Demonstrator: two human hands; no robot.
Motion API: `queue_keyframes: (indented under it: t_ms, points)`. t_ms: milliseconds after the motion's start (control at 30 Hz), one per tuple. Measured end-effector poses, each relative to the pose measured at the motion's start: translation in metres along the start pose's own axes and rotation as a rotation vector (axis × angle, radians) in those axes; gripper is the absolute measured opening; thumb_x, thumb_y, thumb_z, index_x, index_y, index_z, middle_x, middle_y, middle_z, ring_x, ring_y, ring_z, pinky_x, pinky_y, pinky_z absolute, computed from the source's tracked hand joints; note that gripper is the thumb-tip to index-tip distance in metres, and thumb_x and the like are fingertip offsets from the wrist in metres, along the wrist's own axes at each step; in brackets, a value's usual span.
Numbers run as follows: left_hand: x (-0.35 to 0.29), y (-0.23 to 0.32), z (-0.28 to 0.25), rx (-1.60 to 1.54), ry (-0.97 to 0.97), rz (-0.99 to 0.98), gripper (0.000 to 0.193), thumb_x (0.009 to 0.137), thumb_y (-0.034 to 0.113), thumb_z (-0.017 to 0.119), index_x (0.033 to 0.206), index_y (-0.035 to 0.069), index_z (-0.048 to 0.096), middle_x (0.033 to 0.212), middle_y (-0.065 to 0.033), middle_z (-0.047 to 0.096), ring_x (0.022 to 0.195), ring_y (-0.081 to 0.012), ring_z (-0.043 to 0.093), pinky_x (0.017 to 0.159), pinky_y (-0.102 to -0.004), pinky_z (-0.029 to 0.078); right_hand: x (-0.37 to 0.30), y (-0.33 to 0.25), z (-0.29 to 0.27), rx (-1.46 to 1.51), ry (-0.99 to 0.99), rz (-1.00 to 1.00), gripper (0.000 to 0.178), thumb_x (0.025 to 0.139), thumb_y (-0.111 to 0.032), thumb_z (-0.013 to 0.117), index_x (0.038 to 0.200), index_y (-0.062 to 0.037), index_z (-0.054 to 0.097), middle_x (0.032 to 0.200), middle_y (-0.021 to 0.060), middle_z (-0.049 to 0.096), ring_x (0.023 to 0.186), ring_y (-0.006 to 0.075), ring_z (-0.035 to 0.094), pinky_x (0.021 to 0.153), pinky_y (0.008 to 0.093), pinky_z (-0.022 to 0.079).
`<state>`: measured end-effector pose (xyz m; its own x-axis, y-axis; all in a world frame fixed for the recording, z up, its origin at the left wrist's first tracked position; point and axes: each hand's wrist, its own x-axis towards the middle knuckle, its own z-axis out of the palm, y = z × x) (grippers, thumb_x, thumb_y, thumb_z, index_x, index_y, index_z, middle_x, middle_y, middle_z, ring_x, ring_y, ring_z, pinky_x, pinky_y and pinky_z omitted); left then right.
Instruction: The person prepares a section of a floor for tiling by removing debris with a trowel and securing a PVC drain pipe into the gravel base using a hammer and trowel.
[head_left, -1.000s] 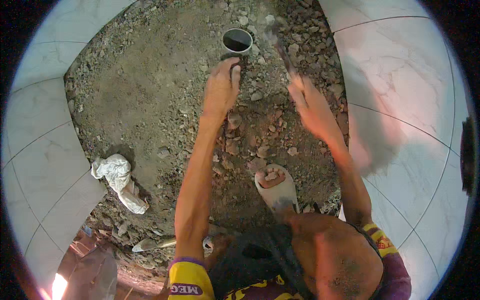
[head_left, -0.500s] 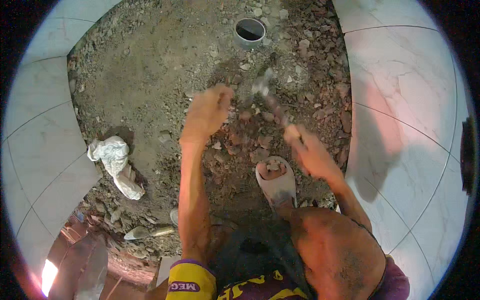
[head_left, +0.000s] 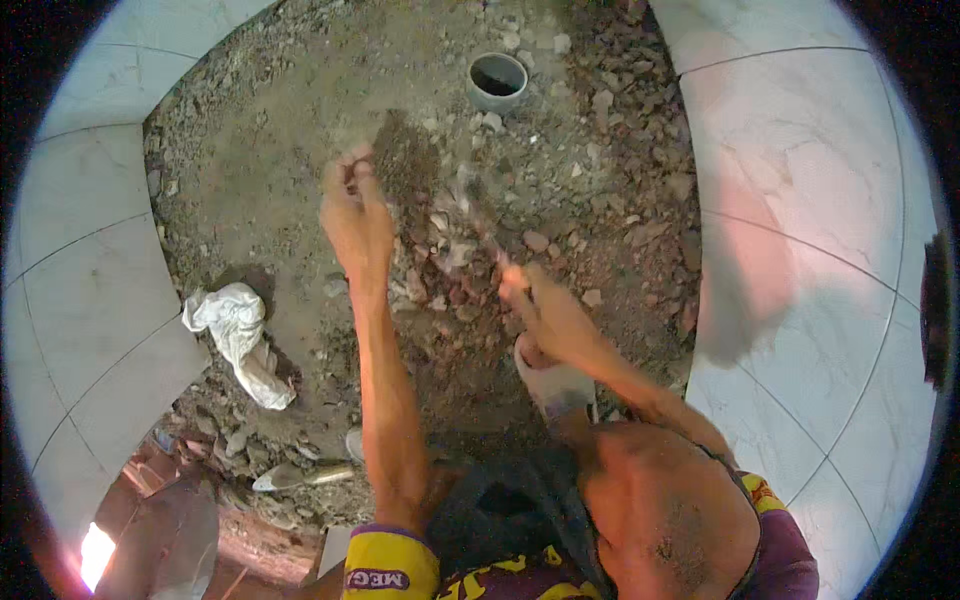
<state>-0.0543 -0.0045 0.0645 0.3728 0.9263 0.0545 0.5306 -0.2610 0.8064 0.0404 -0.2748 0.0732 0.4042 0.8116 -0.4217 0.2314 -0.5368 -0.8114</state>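
Note:
My right hand (head_left: 540,310) grips the handle of a hammer (head_left: 488,238). The hammer's pale head is smeared by motion over loose rubble (head_left: 455,262). Up and to the left, my left hand (head_left: 355,205) hovers above the grey dirt with its fingers curled in. Whatever is inside those fingers, if anything, I cannot make out. A dark shadow lies on the ground just right of them. Broken stones and reddish chunks lie between my two hands.
An open grey pipe end (head_left: 497,82) sticks up from the ground at the far side. Pale tiles (head_left: 800,150) border the dirt on both sides. A crumpled white cloth or bag (head_left: 240,340) and a trowel (head_left: 300,477) lie at left. My sandalled foot (head_left: 550,382) is below my right hand.
My left hand has moved left and slightly farther away. My right hand has swung the hammer to the left, its head now lower over the rubble.

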Motion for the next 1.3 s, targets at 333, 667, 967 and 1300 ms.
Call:
queue_keyframes:
  t_ms: [333, 667, 967, 1300]
  points:
    - [0.039, 0.004, 0.010, -0.133, 0.021, 0.046, 0.021, 0.109, 0.016, 0.060, 0.120, 0.005, 0.073, 0.118, -0.0098, 0.078, 0.114, -0.0228, 0.073, 0.101, -0.0379, 0.053, 0.186, -0.002, -0.034, -0.592, 0.171, 0.007, 0.026, 0.111, -0.025, 0.048, 0.124, -0.0013, 0.047, 0.084, 0.0312, 0.070, 0.082, 0.0542, 0.071, 0.073, 0.0643, 0.057]
    - [0.080, -0.005, 0.057, -0.128, -0.040, 0.252, 0.022, 0.110, 0.014, 0.055, 0.124, 0.007, 0.070, 0.122, -0.0137, 0.077, 0.115, -0.0294, 0.073, 0.102, -0.0401, 0.054, 0.053, 0.011, -0.041, -0.382, 0.018, 0.134, 0.030, 0.109, -0.025, 0.058, 0.131, -0.0053, 0.049, 0.091, 0.0323, 0.070, 0.086, 0.0543, 0.069, 0.069, 0.0656, 0.053]
    - [0.081, -0.010, 0.067, -0.164, 0.061, 0.151, 0.025, 0.111, 0.020, 0.059, 0.128, 0.005, 0.069, 0.121, -0.0095, 0.078, 0.113, -0.0241, 0.072, 0.101, -0.0394, 0.054, 0.186, 0.005, -0.027, -0.592, 0.223, -0.051, 0.019, 0.108, -0.018, 0.054, 0.122, -0.0047, 0.052, 0.086, 0.0257, 0.071, 0.080, 0.0496, 0.070, 0.070, 0.0601, 0.057]
    - [0.066, -0.042, 0.076, -0.123, -0.067, 0.300, 0.031, 0.101, -0.002, 0.056, 0.130, 0.004, 0.064, 0.113, -0.0172, 0.078, 0.102, -0.0362, 0.074, 0.091, -0.0449, 0.057, 0.056, 0.013, -0.054, -0.325, 0.096, 0.196, 0.028, 0.111, -0.027, 0.057, 0.134, -0.0117, 0.051, 0.089, 0.0264, 0.071, 0.079, 0.0527, 0.069, 0.063, 0.0600, 0.053]
